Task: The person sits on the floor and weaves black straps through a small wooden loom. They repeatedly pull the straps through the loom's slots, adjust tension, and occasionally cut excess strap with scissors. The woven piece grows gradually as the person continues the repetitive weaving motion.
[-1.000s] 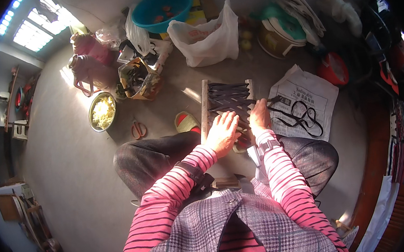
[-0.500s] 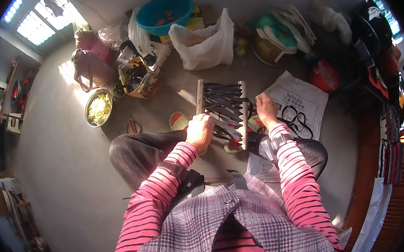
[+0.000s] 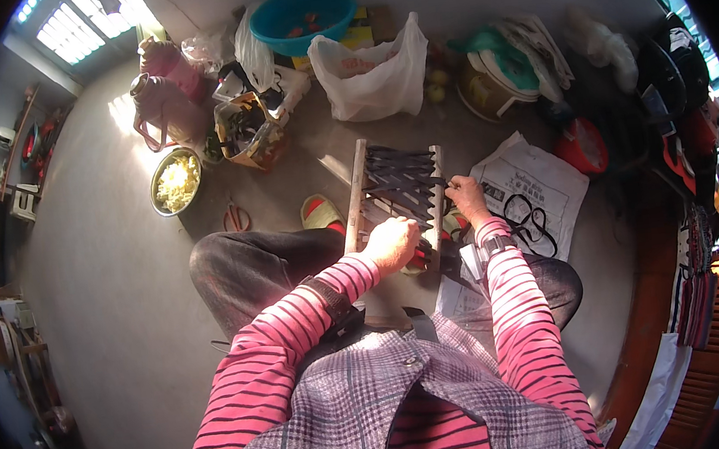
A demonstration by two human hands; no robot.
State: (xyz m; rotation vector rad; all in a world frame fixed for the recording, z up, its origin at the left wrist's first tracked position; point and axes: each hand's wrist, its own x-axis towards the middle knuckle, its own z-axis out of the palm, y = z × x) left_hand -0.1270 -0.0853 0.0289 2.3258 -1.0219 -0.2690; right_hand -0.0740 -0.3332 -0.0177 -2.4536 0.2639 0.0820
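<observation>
A wooden frame (image 3: 357, 186) stands between my legs, with dark flat strap (image 3: 400, 171) laced in zigzags between its two side bars. My left hand (image 3: 394, 244) is closed over the near part of the lacing, its curled fingertips toward the right bar and partly hidden. Just outside the right bar (image 3: 437, 184), my right hand (image 3: 468, 198) pinches the dark strap. A loose loop of black strap (image 3: 529, 218) lies below it on a printed white sheet (image 3: 549, 173).
Red-handled scissors (image 3: 236, 217) lie on the floor to the left, near a bowl of chopped pale food (image 3: 177, 183). Farther back are pink flasks (image 3: 168, 104), a blue basin (image 3: 271, 25), a white plastic bag (image 3: 373, 76) and a lidded bucket (image 3: 486, 95). My slippered feet are beside the frame.
My left hand has moved right and slightly nearer me, from the left bar across the lacing. The right hand has shifted a little toward the right bar.
</observation>
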